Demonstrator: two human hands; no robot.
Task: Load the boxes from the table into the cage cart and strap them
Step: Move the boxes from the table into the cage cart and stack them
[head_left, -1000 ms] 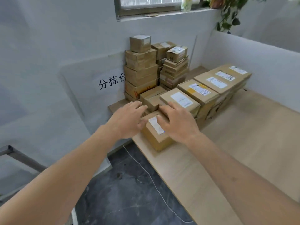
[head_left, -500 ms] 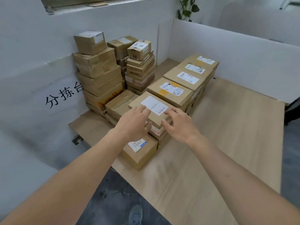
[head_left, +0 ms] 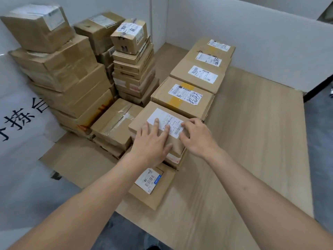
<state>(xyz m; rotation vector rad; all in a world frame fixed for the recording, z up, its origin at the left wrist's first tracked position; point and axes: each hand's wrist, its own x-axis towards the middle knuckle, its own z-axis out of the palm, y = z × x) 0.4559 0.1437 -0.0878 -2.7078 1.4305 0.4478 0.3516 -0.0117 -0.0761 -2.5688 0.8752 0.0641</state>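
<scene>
I see both hands flat on the labelled box [head_left: 144, 118] atop a short stack near the desk [head_left: 252, 141] edge: left hand [head_left: 153, 143] and right hand [head_left: 196, 136], fingers spread, gripping nothing.

Light wood-grain tabletop [head_left: 252, 141], w/ white partition panels [head_left: 252, 42] along its far and right edges. Left edge meets a white wall panel [head_left: 21, 98] w/ black Chinese characters [head_left: 19, 120]. Dark grey marbled floor [head_left: 320, 150] past the right and near edges. Even, soft light.
</scene>
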